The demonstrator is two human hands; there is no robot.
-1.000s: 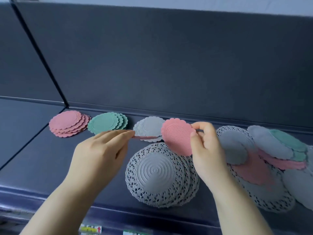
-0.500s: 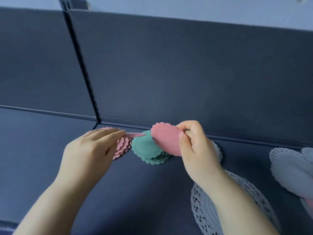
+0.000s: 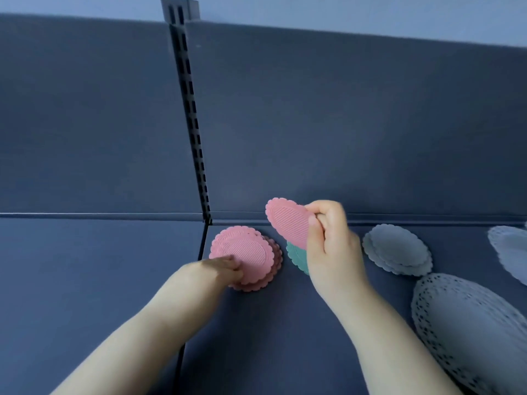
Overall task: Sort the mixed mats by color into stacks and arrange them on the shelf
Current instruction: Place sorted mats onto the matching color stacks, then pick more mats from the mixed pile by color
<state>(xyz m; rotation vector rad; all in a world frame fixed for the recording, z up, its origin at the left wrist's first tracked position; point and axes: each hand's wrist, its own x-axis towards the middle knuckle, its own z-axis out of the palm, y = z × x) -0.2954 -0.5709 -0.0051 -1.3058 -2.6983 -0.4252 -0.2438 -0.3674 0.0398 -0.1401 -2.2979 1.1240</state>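
A stack of small pink scalloped mats (image 3: pixel 251 252) lies on the dark shelf (image 3: pixel 99 280) beside the seam between boards. My left hand (image 3: pixel 225 269) pinches the front-left edge of the top pink mat, which lies flat on that stack. My right hand (image 3: pixel 330 246) grips a second pink mat (image 3: pixel 288 223), held tilted in the air above the green mat stack (image 3: pixel 296 258). The hand and its mat hide most of the green stack. A small grey mat stack (image 3: pixel 399 249) sits to the right.
Large grey lace mats (image 3: pixel 470 323) lie at the front right, and more pale mats (image 3: pixel 510 249) reach in from the right edge. A slotted upright post (image 3: pixel 194 124) divides the dark back panel. The left shelf board shows bare dark surface.
My left hand has lowered its pink mat flat onto the pink stack. The view has shifted left, and my right hand still holds its pink mat raised.
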